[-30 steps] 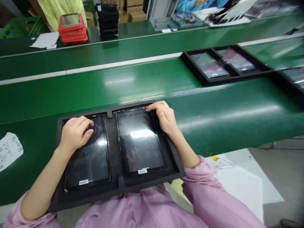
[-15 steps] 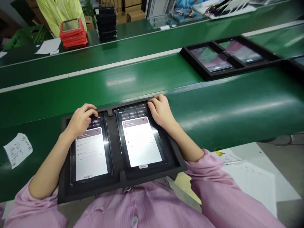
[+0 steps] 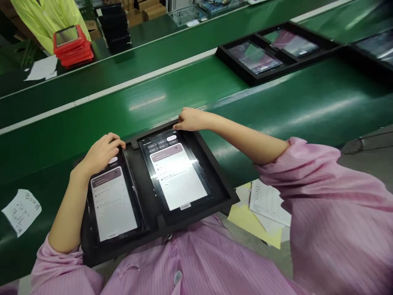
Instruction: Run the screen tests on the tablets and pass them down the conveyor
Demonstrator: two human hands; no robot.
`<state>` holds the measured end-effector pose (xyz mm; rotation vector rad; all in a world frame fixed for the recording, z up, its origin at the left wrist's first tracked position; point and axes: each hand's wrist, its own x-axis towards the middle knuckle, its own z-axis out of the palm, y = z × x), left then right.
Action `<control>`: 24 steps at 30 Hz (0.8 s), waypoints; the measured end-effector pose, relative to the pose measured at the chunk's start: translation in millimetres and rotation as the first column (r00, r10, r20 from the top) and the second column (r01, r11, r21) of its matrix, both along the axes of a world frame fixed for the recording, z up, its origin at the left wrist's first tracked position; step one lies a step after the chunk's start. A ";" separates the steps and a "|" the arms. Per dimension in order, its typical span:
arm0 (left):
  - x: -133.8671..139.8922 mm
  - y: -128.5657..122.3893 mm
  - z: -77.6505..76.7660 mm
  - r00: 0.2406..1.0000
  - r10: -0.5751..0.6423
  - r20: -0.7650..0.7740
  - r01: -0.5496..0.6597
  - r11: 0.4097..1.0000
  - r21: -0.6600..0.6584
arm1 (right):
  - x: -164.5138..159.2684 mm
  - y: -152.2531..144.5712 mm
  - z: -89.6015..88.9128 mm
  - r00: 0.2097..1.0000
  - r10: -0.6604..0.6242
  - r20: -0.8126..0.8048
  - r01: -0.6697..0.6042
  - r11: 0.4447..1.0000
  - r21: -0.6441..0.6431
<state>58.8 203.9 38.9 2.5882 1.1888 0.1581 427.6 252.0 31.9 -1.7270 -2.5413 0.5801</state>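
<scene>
In front of my body a black tray (image 3: 135, 164) holds two tablets side by side, screens lit. Over the top of the left tablet (image 3: 115, 200) lies my left hand (image 3: 102, 153), its fingers loosely bent and slightly apart, covering part of the screen. My right hand (image 3: 192, 119) is at the top right corner of the right tablet (image 3: 178, 174), by the tray's far rim. Its fingers are curled in, the thumb low at the screen's top edge; what they pinch, if anything, is hidden. Both screens show a pale panel beneath dark buttons, one button light.
Farther along the green conveyor (image 3: 107, 110) sits another black tray (image 3: 248, 78) with two tablets. A handwritten paper (image 3: 21, 211) lies at left. Across the line are red cases (image 3: 72, 49), a black stack (image 3: 114, 28) and a person's yellow sleeve (image 3: 52, 16). Printed sheets (image 3: 268, 203) lie at lower right.
My right hand has moved left along the right tablet's top edge and its fingers have curled in. My left hand stays over the left tablet. One button on each screen has turned light.
</scene>
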 end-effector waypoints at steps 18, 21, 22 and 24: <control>-42.2 26.8 -14.7 0.985 0.012 0.173 0.013 0.990 -0.144 | -13.2 12.3 38.3 0.996 -0.065 -0.066 0.032 0.911 -0.412; -41.1 25.1 -14.0 0.991 0.014 0.136 0.003 0.992 -0.129 | -8.3 13.7 38.2 0.981 -0.140 -0.137 0.069 0.901 -0.428; -39.4 22.1 -13.2 0.993 0.021 0.119 -0.007 0.993 -0.115 | -6.0 13.0 37.1 0.977 -0.142 -0.160 0.061 0.903 -0.425; -35.4 13.3 -11.7 0.996 0.015 0.092 -0.007 0.996 -0.087 | -1.3 6.7 32.0 0.978 -0.087 -0.191 0.016 0.938 -0.346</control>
